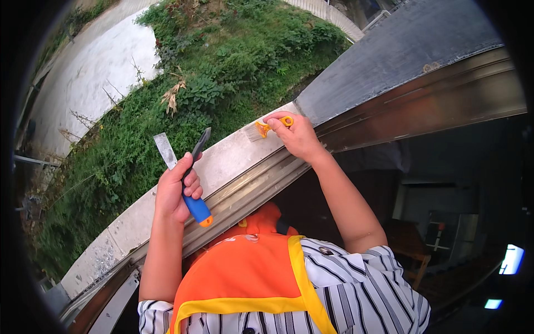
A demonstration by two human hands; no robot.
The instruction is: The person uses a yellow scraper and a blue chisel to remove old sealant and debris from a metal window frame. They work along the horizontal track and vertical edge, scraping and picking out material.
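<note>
My left hand (177,188) is closed around a putty knife with a flat metal blade (165,151) and what looks like its blue handle (197,208), orange at the end. A dark pointed tool (202,142) is in the same grip, angled across the knife; its lower end is hidden in the fist. My right hand (297,135) pinches a small brush (263,128) by its yellow-orange handle. The brush's pale bristles lie over the light stone window ledge (221,163); whether they touch it I cannot tell.
Metal sliding-window tracks (250,177) run between my body and the ledge. A brown window frame (417,100) and a grey slab (388,54) extend right. Dark specks mark the ledge's lower left (102,254). Green plants (246,62) grow below outside; a dark room with a wooden table (406,242) lies behind.
</note>
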